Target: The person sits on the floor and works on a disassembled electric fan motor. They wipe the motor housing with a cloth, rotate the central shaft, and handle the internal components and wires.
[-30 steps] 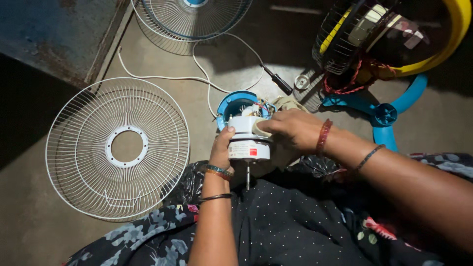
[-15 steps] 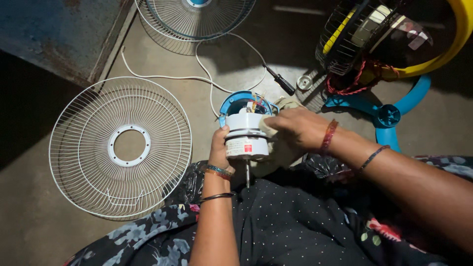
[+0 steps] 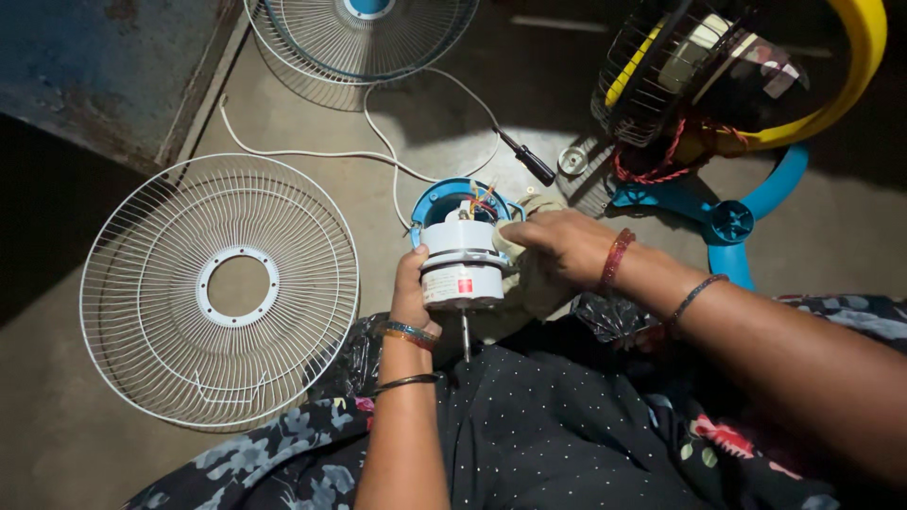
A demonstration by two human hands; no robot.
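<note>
Gripping from below, the left hand (image 3: 413,300) wraps its fingers round the near side of a white fan motor (image 3: 460,260) and keeps it raised over the lap, above the dark dotted cloth (image 3: 557,425). The motor is a short drum; its long axis runs near to far in the view, and a thin metal shaft (image 3: 465,337) sticks out of the near end, pointing back toward the person. The far end, where coloured wires (image 3: 479,201) show, faces away and sits in a blue housing (image 3: 436,198).

Just right of the motor, the right hand (image 3: 565,244) lies closed over a pale rag (image 3: 534,279), pressing it to the drum's right side, so both hands are clamped on the motor with the rag between hand and metal.

Left of the hands, a white wire fan guard (image 3: 219,288) lies flat on the floor. A white cord (image 3: 312,153) curls across the concrete beyond it, and a dark-handled screwdriver (image 3: 529,161) lies near the motor's far end. Farther still, a second guard (image 3: 364,33) sits at the top edge, and a yellow-and-black fan (image 3: 718,76) rests on a blue stand (image 3: 732,222) at the right.
</note>
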